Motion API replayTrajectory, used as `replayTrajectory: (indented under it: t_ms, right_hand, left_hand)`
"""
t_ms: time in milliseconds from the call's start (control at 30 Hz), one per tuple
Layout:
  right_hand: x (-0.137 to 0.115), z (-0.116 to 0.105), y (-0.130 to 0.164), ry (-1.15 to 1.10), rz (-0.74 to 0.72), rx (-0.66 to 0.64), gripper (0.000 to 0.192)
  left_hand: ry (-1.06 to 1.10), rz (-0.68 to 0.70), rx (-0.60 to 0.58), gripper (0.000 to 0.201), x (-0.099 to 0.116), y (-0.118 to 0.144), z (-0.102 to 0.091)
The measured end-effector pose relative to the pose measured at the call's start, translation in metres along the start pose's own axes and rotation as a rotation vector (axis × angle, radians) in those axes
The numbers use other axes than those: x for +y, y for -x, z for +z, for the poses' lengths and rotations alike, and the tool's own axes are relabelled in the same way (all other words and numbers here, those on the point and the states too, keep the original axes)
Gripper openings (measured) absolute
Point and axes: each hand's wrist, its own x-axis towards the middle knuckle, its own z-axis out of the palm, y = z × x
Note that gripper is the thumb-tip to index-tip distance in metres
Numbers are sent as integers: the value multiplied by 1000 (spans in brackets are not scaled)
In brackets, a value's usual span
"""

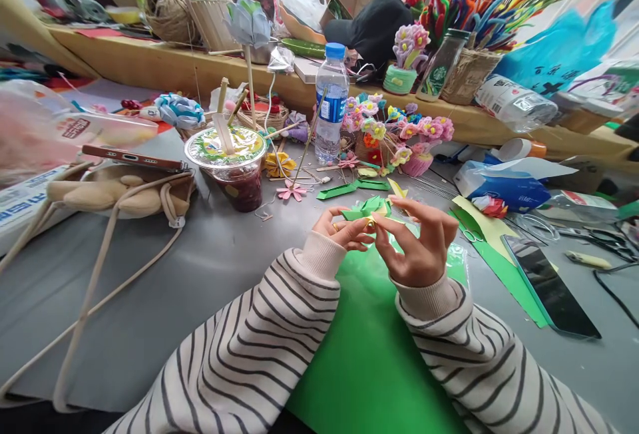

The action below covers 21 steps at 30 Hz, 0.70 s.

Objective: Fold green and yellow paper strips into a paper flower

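Note:
Between my two hands is a folded green and yellow paper piece. My left hand is closed around its near left side, thumb along the front. Thumb and index finger of my right hand pinch its yellow edge, while the other fingers are bent and raised. The fingers hide part of the fold. Just behind lie folded green paper strips on the grey table. A large green sheet lies under my forearms, with a clear plastic wrapper near my right wrist.
To the left stand a lidded drink cup and a beige bag with a phone on it. A water bottle is behind my hands. On the right are a dark phone, scissors and a blue tissue pack.

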Motion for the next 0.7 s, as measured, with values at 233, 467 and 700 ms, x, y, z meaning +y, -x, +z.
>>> replayTrajectory:
  t_ms: [233,467,700]
  right_hand:
    - [4,2,1,-86,26,-27,18]
    - [7,-1,-1,-128,19,-73,20]
    - [7,-1,-1,-179,75,-104,19]
  left_hand:
    - [195,-232,-59,43,6,1,-2]
    - [234,-138,-87,55,2,-1,-5]
    - [170,-85,-102,50,1,-1,-7]
